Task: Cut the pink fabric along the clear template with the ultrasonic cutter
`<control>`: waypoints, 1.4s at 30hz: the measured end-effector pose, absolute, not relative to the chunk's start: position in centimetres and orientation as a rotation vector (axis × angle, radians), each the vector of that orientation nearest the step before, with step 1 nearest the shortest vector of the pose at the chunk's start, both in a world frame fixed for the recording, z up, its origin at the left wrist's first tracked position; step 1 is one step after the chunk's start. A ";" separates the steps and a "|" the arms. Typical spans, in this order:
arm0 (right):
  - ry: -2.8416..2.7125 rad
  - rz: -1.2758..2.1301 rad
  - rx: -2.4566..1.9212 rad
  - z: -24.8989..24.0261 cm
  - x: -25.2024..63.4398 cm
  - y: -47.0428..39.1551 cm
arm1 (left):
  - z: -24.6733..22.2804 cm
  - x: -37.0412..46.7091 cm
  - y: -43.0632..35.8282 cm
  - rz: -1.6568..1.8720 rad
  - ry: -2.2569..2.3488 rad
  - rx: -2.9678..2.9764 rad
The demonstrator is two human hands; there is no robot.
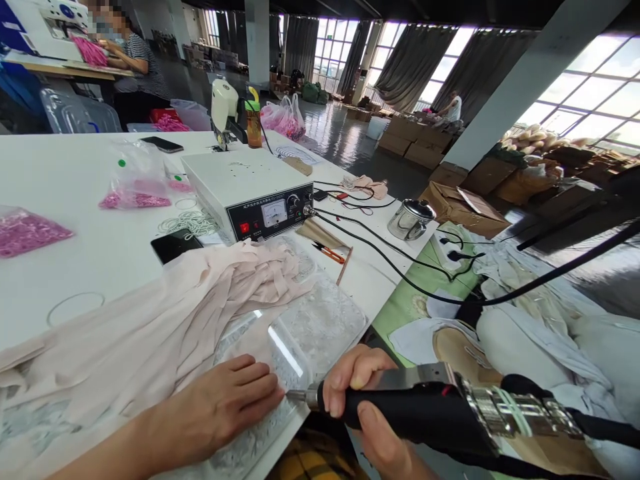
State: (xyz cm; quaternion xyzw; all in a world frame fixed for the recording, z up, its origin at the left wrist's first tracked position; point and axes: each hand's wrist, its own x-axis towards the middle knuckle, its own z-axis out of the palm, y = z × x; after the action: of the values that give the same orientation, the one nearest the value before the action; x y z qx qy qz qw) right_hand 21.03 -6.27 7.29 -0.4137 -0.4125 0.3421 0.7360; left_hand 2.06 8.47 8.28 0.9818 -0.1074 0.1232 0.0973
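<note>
My right hand [363, 383] is wrapped round a black handheld ultrasonic cutter [425, 413], whose thin metal tip points left. My left hand [220, 407] presses down with bent fingers, close together, on a thin pale pink fabric strip [255, 340] over a clear plate [335, 313]. The cutter's tip is right beside the left fingertips; whether it touches the cloth is hard to see. Left of the plate, a heap of pale pink fabric strips [200, 293] spreads across the white table. Part of the strip is hidden under my left hand.
A control box [270, 210] with a dial stands behind the fabric, its black cable looping right. Orange thread snips [329, 252], a lidded metal mug [411, 220], phones and bags of pink pieces [30, 233] lie about. Another person [140, 60] sits at a sewing machine.
</note>
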 end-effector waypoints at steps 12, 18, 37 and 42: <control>-0.940 0.660 -0.822 7.2 20.7 -5.6 | 6.0 1.3 8.9 0.431 -0.282 2.882; -0.905 0.711 -0.910 6.9 20.7 -6.1 | 6.2 1.1 8.8 0.429 -0.274 2.889; -0.935 0.672 -0.798 7.6 20.4 -4.9 | 6.4 1.1 8.6 0.369 -0.261 2.864; -0.926 0.673 -0.795 7.1 20.3 -4.2 | 6.6 1.2 8.7 0.404 -0.251 2.857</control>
State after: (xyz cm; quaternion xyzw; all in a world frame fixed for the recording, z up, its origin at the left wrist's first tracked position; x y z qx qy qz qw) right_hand 20.31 -4.24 7.10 -0.3661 -0.4266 0.3098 0.7668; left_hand 1.20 8.67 6.57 0.9790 -0.0860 0.1384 0.1225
